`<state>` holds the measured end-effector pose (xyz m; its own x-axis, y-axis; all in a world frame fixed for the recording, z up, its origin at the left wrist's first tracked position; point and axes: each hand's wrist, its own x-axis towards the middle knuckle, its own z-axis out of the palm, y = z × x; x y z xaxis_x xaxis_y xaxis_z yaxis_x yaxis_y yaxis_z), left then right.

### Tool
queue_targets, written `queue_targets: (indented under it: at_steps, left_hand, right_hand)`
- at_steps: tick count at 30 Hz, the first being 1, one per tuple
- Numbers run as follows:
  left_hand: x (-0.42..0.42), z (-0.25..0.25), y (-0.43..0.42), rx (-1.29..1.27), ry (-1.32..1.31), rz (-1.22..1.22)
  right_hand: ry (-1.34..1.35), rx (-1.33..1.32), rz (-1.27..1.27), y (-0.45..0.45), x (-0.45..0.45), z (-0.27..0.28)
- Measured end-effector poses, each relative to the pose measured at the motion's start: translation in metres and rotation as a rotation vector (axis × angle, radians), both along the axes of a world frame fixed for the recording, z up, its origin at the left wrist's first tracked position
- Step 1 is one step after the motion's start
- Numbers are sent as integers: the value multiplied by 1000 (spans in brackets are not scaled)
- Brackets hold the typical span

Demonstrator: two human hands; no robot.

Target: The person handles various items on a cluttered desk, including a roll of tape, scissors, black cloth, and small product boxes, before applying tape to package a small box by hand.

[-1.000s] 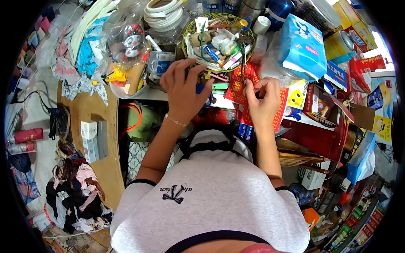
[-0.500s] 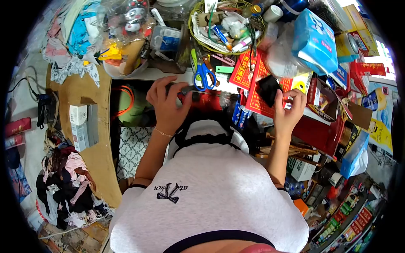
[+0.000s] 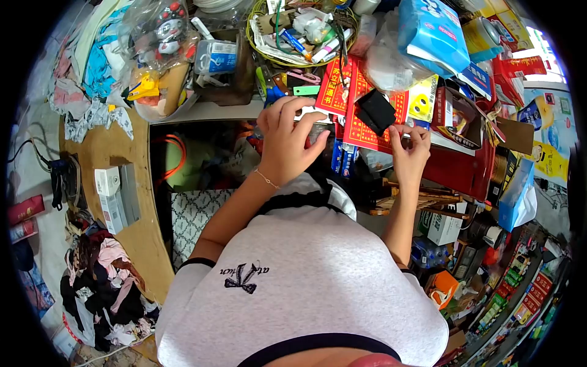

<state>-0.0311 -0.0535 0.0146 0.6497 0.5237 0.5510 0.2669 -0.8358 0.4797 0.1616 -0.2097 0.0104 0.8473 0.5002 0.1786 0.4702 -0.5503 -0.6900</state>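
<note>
My left hand (image 3: 290, 136) is open, fingers apart and slightly bent, above the front edge of the desk. It covers most of the blue-handled scissors (image 3: 273, 92). My right hand (image 3: 411, 150) has its thumb and fingers drawn together at the front of the red printed sheets (image 3: 350, 131). Whatever those fingertips hold, if anything, is too small to make out. Just beyond them a flat black piece (image 3: 376, 112), perhaps cloth or a pouch, lies on the sheets. A green strip (image 3: 306, 90) and a pink clip (image 3: 304, 76) lie beyond my left hand.
A yellow-rimmed basket (image 3: 252, 37) of small items stands at the back. Blue packaging (image 3: 435, 38) and an open carton (image 3: 457, 116) crowd the right. Below the desk edge is an open drawer space with an orange cord (image 3: 177, 160). Fabric scraps (image 3: 104, 278) heap at left.
My left hand has moved right, now covering the scissors. My right hand's fingers have drawn closer together. The view has shifted, so the desk things appear further left.
</note>
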Motion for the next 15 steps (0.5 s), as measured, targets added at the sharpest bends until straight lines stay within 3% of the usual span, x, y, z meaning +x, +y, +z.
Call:
queue_targets:
  at_steps: [3, 8, 15]
  left_hand:
    - [0, -1, -5, -10, -5, -35]
    - [-14, -12, -6, -26, 52, 11]
    - [-29, -19, -4, -40, 69, 134]
  right_hand:
    - [29, 107, -56, 9, 4, -6]
    - [-12, -76, 22, 20, 17, -10]
    - [51, 66, 95, 20, 28, -36]
